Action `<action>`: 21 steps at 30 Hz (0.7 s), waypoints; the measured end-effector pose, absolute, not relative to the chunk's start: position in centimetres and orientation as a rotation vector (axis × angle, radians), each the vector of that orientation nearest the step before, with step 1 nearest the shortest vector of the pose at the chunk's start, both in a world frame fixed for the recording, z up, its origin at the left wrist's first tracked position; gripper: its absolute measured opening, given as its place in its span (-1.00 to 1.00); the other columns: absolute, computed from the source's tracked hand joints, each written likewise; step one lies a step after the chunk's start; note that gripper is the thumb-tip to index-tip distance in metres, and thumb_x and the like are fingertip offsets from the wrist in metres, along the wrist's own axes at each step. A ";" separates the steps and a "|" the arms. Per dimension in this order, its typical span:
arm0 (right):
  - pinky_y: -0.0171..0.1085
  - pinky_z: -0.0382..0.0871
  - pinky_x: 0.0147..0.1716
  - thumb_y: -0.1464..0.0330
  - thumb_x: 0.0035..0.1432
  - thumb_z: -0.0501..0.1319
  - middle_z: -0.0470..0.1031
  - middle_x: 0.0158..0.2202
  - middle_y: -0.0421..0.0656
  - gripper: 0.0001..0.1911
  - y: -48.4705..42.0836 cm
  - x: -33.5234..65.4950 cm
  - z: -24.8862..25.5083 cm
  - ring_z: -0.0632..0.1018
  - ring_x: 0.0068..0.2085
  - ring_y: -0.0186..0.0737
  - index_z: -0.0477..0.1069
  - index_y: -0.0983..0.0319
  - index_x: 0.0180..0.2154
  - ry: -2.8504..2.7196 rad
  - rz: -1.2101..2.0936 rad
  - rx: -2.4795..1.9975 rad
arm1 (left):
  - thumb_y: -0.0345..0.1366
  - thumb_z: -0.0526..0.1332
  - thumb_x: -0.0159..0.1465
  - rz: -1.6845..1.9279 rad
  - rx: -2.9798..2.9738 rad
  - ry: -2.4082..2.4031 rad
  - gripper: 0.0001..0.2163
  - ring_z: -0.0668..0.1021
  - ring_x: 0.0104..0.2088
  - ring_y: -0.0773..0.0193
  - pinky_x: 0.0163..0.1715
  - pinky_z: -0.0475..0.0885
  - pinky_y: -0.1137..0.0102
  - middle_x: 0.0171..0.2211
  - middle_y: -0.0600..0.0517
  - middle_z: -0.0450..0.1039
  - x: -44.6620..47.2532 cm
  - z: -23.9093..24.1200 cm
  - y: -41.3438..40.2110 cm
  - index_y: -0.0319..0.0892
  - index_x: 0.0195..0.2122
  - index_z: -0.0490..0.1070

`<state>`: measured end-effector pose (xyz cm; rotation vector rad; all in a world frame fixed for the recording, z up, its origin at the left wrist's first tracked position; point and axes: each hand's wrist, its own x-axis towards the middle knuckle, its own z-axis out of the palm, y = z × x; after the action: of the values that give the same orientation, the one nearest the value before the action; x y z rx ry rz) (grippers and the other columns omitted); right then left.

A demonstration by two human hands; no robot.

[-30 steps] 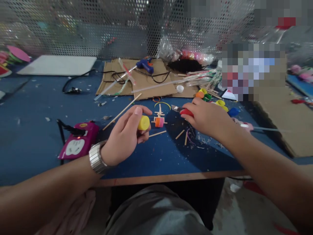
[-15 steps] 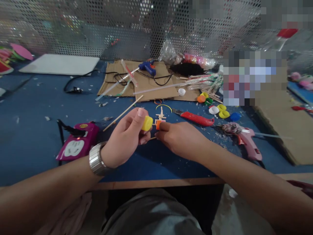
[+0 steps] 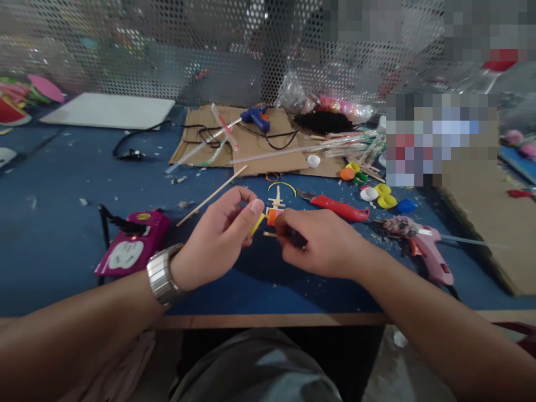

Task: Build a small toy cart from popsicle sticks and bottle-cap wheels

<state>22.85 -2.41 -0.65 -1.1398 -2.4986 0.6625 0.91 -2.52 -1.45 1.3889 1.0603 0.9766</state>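
Head view: left hand [image 3: 218, 240] pinches a yellow cap [image 3: 257, 223] in its grip. Right hand [image 3: 322, 243], just right of it, grips a thin wooden stick [image 3: 270, 234] above the desk [image 3: 62, 234].

Blue table [image 3: 62, 234] bears cardboard [image 3: 251, 145], red knife [image 3: 341, 209], pink glue gun [image 3: 422, 245], magenta socket [image 3: 132, 249]

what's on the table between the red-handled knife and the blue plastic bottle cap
In the head view, a white cap and a yellow cap lie between the red-handled knife and the blue plastic bottle cap, on the blue table.
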 end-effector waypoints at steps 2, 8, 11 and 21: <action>-0.30 0.31 -0.35 0.41 0.33 0.27 0.56 -0.34 -0.25 -0.87 -2.1 23.4 -1.2 0.48 -0.42 -0.33 0.44 0.19 -0.08 -2.239 0.883 -1.101 | 0.15 0.31 0.44 0.964 1.347 1.028 -0.59 0.34 -0.58 0.40 -0.63 0.24 0.50 -0.52 0.17 0.25 1.1 -1.6 -2.6 -0.13 -0.22 0.37; -0.40 0.24 -0.64 0.16 0.53 0.23 0.47 -0.31 -0.36 -0.69 -2.2 22.7 -2.1 0.39 -0.63 -0.49 0.31 0.10 0.19 -1.547 1.509 -0.930 | 0.07 0.24 0.51 0.935 0.986 0.943 -0.61 0.20 -0.65 0.50 -0.64 0.12 0.53 -0.54 0.22 0.16 1.7 -1.4 -2.5 -0.13 -0.28 0.30; -0.39 0.29 -0.66 0.16 0.51 0.27 0.47 -0.25 -0.34 -0.55 -2.6 22.1 -2.0 0.42 -0.62 -0.48 0.25 0.06 0.30 -1.471 1.554 -0.915 | 0.14 0.24 0.50 0.915 1.112 0.893 -0.57 0.27 -0.63 0.50 -0.64 0.15 0.54 -0.48 0.16 0.29 1.7 -1.7 -2.6 -0.16 -0.24 0.36; -0.37 0.41 -0.53 0.37 0.57 0.14 0.48 -0.22 -0.21 -0.76 -3.1 22.3 -3.0 0.52 -0.52 -0.48 0.60 0.16 -0.05 -1.833 1.269 -0.819 | 0.18 0.37 0.39 0.710 1.139 0.812 -0.51 0.24 -0.57 0.54 -0.59 0.23 0.60 -0.44 0.25 0.19 1.3 -2.0 -3.1 -0.16 -0.13 0.28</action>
<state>22.31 -3.13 -2.97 -0.8189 -1.8333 1.2685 1.28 -3.11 -2.03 1.1388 0.8120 0.7096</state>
